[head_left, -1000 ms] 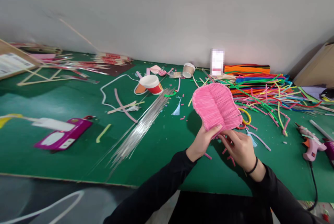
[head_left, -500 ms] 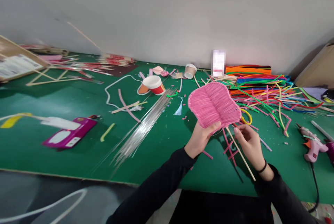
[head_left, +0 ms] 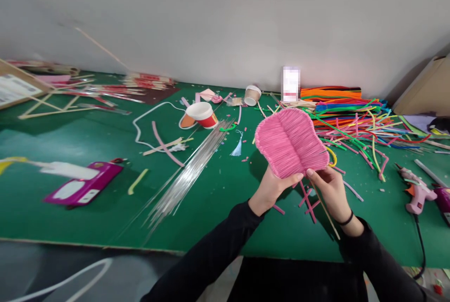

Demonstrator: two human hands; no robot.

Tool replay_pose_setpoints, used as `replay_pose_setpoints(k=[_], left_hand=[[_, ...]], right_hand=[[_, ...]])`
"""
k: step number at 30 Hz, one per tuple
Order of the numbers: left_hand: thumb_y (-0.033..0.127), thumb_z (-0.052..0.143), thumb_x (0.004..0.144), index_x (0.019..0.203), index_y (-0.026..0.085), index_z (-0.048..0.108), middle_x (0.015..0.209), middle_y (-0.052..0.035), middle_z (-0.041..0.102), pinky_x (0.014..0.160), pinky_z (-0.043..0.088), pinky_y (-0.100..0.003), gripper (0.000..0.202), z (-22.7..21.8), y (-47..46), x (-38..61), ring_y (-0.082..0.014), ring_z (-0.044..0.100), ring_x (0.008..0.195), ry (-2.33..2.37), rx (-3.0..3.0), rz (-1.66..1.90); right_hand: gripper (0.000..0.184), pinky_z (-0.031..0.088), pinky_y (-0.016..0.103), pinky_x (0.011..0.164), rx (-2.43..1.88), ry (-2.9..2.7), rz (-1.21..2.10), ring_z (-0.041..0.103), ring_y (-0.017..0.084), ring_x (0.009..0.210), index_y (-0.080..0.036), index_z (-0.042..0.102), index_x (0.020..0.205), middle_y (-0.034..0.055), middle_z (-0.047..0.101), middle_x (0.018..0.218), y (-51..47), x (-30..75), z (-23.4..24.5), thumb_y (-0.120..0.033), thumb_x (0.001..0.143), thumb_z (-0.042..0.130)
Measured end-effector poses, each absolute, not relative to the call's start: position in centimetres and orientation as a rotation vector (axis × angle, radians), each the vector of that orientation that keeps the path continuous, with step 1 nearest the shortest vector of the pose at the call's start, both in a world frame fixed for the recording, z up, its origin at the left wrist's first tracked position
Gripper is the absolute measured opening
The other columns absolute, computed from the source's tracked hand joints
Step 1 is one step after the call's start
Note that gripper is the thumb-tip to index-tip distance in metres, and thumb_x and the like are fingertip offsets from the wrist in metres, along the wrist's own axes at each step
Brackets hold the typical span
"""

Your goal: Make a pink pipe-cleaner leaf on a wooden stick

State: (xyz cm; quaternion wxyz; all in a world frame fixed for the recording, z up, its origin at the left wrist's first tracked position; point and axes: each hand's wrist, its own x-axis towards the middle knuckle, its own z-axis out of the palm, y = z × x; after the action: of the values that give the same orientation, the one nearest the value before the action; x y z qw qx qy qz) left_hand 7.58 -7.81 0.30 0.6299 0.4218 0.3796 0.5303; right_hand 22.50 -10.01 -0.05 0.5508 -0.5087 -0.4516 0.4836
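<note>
A pink fan (head_left: 291,140) made of pipe cleaners is held up above the green table, its face turned toward me. From its lower edge a thin wooden stick (head_left: 328,215) runs down as a handle. My left hand (head_left: 272,188) grips the lower left edge, thumb on the front. My right hand (head_left: 330,192) pinches the lower right edge where the stick meets it, thumb in front and fingers behind. Cut pink pipe cleaner pieces (head_left: 308,203) lie on the table below.
Bright pipe cleaners (head_left: 351,114) pile up at the back right. A pink glue gun (head_left: 418,189) lies on the right. Thin metal wires (head_left: 186,177), a paper cup (head_left: 204,115), a light blue tassel (head_left: 237,145) and a purple box (head_left: 86,184) are spread leftward over the green table (head_left: 218,217).
My right hand has moved left and up from beside the stick to the fan's lower edge and now pinches it. The left hand keeps its grip; the view has shifted slightly.
</note>
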Motion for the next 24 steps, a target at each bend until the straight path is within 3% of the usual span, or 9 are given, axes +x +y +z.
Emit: replay_pose_setpoints(k=[4, 10, 16, 21, 24], left_hand=[[0.020, 0.083, 0.061, 0.111, 0.018, 0.064, 0.113, -0.0076, 0.070, 0.100, 0.046, -0.046, 0.053, 0.5, -7.6, 7.8, -0.0274, 0.063, 0.108, 0.844, 1.041, 1.124], [0.022, 0.081, 0.066, 0.115, 0.018, 0.064, 0.120, -0.0084, 0.068, 0.104, 0.042, -0.046, 0.053, 0.3, -7.2, 7.7, -0.0279, 0.060, 0.115, 0.817, 1.033, 1.068], [0.022, 0.080, 0.067, 0.115, 0.017, 0.066, 0.122, -0.0091, 0.068, 0.104, 0.043, -0.046, 0.050, 0.1, -7.1, 7.7, -0.0281, 0.061, 0.114, 0.771, 1.004, 1.076], [0.020, 0.083, 0.061, 0.109, 0.016, 0.067, 0.111, -0.0083, 0.072, 0.099, 0.047, -0.045, 0.051, 0.1, -7.4, 7.7, -0.0273, 0.065, 0.105, 0.833, 0.949, 1.084], [0.021, 0.083, 0.061, 0.105, 0.015, 0.067, 0.107, -0.0083, 0.073, 0.096, 0.049, -0.044, 0.047, 0.3, -7.6, 7.6, -0.0270, 0.067, 0.101, 0.865, 0.982, 1.081]], right_hand=[[0.028, 0.051, 0.029, 0.060, -1.224, -1.045, 1.092, 0.062, 0.016, 0.062, -0.018, 0.070, 0.076, 0.0038, 0.072, 0.071, -9.9, 22.8, -0.2, -0.044, 0.070, 0.076], [0.026, 0.053, 0.032, 0.067, -1.219, -1.119, 1.084, 0.066, 0.019, 0.069, -0.017, 0.072, 0.078, 0.0049, 0.074, 0.076, -9.7, 23.4, -0.8, -0.043, 0.074, 0.072], [0.026, 0.054, 0.033, 0.072, -1.198, -1.132, 1.105, 0.068, 0.020, 0.074, -0.018, 0.073, 0.082, 0.0046, 0.075, 0.082, -9.7, 23.5, -0.9, -0.043, 0.074, 0.073], [0.030, 0.051, 0.029, 0.060, -1.265, -1.103, 1.090, 0.064, 0.018, 0.062, -0.017, 0.072, 0.071, 0.0038, 0.072, 0.069, -9.9, 23.2, -1.7, -0.046, 0.074, 0.072], [0.031, 0.051, 0.030, 0.061, -1.268, -1.016, 1.075, 0.064, 0.018, 0.062, -0.017, 0.072, 0.073, 0.0042, 0.072, 0.069, -10.1, 23.0, -2.3, -0.047, 0.073, 0.074]])
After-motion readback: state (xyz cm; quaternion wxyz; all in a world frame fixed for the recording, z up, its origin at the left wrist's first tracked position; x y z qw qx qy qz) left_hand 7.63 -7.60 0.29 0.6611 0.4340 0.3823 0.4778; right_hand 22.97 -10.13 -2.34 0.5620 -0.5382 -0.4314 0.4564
